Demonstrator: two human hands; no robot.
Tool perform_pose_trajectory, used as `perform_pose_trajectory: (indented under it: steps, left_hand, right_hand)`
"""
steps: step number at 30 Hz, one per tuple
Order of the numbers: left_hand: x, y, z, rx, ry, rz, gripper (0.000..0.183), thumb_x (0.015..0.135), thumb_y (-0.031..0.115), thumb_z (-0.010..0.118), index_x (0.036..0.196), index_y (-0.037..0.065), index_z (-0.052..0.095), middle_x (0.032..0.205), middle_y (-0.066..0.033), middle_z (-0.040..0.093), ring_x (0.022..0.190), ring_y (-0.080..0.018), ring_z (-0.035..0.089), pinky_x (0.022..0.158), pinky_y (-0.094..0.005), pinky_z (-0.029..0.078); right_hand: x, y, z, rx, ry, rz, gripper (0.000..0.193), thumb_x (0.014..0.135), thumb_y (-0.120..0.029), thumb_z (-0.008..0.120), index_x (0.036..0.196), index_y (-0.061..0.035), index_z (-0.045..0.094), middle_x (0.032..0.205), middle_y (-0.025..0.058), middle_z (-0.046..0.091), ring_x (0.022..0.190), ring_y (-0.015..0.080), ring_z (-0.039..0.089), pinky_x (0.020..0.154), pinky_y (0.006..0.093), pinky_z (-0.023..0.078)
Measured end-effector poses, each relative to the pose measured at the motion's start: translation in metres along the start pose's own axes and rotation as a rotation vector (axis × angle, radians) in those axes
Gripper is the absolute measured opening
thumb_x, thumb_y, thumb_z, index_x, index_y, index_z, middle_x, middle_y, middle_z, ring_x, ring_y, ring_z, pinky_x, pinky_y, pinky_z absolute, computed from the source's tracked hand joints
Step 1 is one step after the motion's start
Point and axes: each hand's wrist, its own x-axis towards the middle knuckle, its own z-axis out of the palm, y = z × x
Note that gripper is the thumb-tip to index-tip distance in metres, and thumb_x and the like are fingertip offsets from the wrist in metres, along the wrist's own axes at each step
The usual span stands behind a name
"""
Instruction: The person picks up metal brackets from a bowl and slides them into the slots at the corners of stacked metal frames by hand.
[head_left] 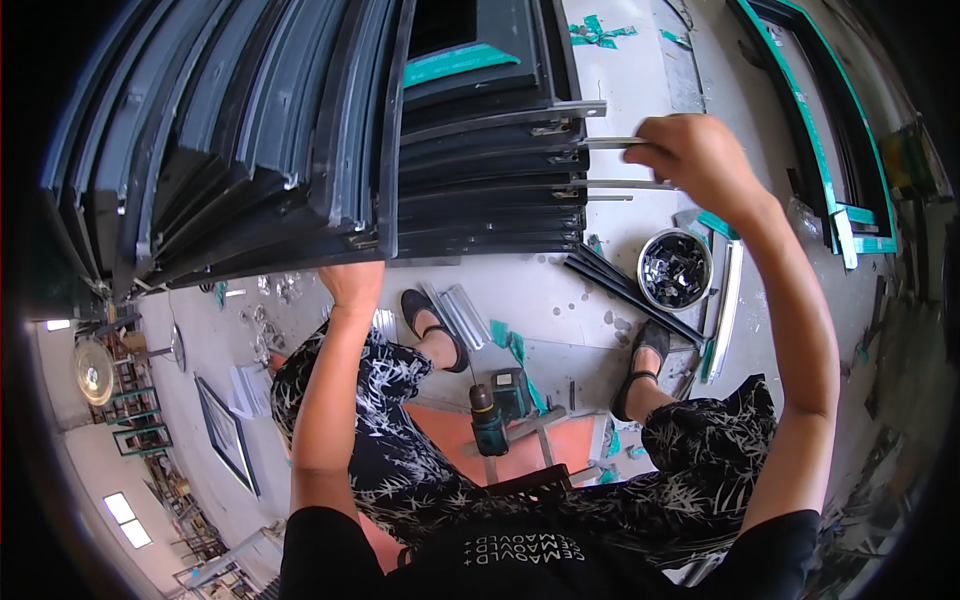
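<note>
My right hand point(695, 160) is closed, thumb and fingers pinching the end of a thin metal strip point(612, 143). That strip sticks out from the right side of a stack of dark frames point(490, 205). Another thin strip point(625, 184) juts out just below it, passing close to my fingers. My left hand point(352, 284) is at the lower edge of a dark metal frame point(388, 130), the nearest of a row leaning at upper left. Its fingers are hidden behind that frame, so their grip does not show.
A round metal bowl point(675, 270) of small dark pieces stands on the floor by my foot, beside dark bars point(635, 298). A cordless drill point(488, 420) lies between my legs. Green-taped frames point(815, 120) lie at right; green tape scraps point(515, 345) litter the floor.
</note>
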Motion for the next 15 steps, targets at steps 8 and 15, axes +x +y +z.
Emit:
perform_pose_trajectory:
  steps: [8,15]
  left_hand:
    - [0.009,0.016,-0.005,-0.072,-0.036,-0.048,0.030,0.097,0.021,0.060,0.112,-0.005,0.063,0.109,-0.0233,0.066,0.099,-0.0397,0.063,0.089,-0.0452,0.048]
    - [0.006,0.018,0.008,-0.069,-0.067,-0.146,0.037,0.099,0.020,0.058,0.125,-0.005,0.054,0.119,-0.0229,0.064,0.112,-0.0377,0.060,0.098,-0.0433,0.045]
  right_hand:
    - [-0.011,0.009,-0.028,0.058,0.062,-0.008,0.012,0.088,-0.017,0.068,0.089,-0.0059,0.071,0.072,0.0119,0.066,0.066,0.0296,0.065,0.062,0.0380,0.051]
    - [-0.020,0.016,-0.032,0.118,0.041,-0.003,0.012,0.090,-0.014,0.068,0.094,-0.0031,0.072,0.077,0.0110,0.069,0.068,0.0228,0.068,0.064,0.0327,0.054]
